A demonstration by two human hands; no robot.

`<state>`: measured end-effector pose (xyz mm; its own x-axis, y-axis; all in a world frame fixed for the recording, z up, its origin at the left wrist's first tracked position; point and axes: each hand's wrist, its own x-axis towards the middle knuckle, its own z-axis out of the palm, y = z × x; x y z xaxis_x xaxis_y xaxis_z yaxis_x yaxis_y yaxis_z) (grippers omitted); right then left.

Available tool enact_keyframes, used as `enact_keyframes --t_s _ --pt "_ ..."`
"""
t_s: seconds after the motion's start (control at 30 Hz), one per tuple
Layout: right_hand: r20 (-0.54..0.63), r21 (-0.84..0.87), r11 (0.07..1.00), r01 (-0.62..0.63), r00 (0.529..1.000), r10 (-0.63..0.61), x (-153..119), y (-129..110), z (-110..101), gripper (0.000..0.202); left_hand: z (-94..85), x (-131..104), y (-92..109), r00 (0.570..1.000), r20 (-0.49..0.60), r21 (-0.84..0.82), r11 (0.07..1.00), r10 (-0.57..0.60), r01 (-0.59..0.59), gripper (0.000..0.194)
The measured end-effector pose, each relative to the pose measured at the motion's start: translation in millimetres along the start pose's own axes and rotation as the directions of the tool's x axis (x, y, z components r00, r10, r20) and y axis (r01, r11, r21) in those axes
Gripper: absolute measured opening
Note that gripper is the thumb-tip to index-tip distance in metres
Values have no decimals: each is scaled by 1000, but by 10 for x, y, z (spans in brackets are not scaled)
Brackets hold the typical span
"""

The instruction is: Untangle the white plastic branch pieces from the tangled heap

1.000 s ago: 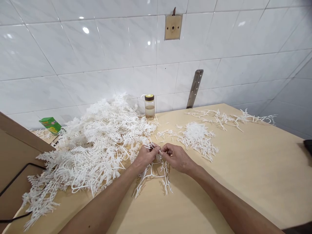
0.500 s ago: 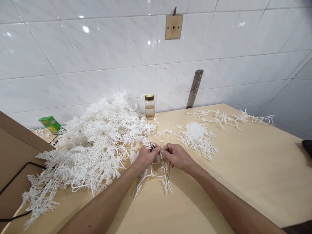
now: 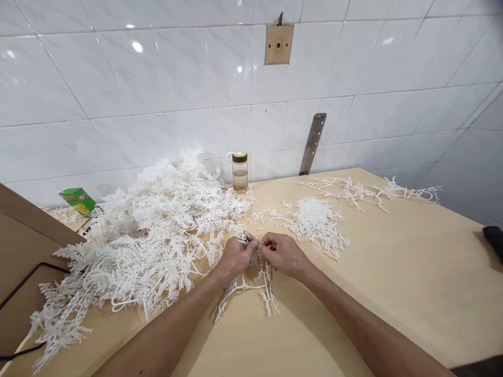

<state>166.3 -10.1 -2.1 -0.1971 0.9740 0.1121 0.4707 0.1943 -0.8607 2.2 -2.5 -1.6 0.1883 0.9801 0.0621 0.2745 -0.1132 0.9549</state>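
Both hands meet over the middle of the table. My left hand (image 3: 237, 255) is closed in a pinch on a white branching plastic sprig (image 3: 251, 286), whose bare forked stems hang down below my fingers toward me. My right hand (image 3: 283, 253) is pinched too, its thumb and forefinger touching the sprig's fine tips right beside my left fingertips. The exact bit between the right fingers is too small to make out. A large heap of feathery white sprigs (image 3: 157, 225) lies to the left, close to my left hand. Beyond my right hand is a pile of small white snippets (image 3: 316, 220).
Bare white stems (image 3: 361, 191) lie along the table's far right. A water bottle (image 3: 240, 172) stands near the tiled wall. At left are a green packet (image 3: 79, 201) and a brown panel (image 3: 31, 235). A black object (image 3: 494, 241) sits at the right edge.
The view has shifted very slightly. My hands stay together at the same spot, with the right fingers moving a little at the sprig's tips.
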Motion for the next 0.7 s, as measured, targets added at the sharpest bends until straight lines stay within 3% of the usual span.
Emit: enact_keyframes --t_s 0.2,0.3,0.43,0.6,0.7 --pt "226 172 975 -141 969 100 10 59 -105 14 -38 -18 37 996 81 76 996 43 -49 30" --pt "259 179 965 -192 955 142 28 112 -114 15 -25 -21 5 993 88 110 990 80 -89 26" --pt "190 101 982 -158 972 137 21 67 -61 8 32 26 -72 997 23 135 988 76 -78 19" --pt "37 -154 985 83 996 -78 -43 -56 29 8 -1 130 -96 974 -208 147 981 -91 123 21" --pt "-17 -161 987 19 1000 -22 -42 -42 6 6 -79 111 -77 995 -96 33 999 -30 33 24"
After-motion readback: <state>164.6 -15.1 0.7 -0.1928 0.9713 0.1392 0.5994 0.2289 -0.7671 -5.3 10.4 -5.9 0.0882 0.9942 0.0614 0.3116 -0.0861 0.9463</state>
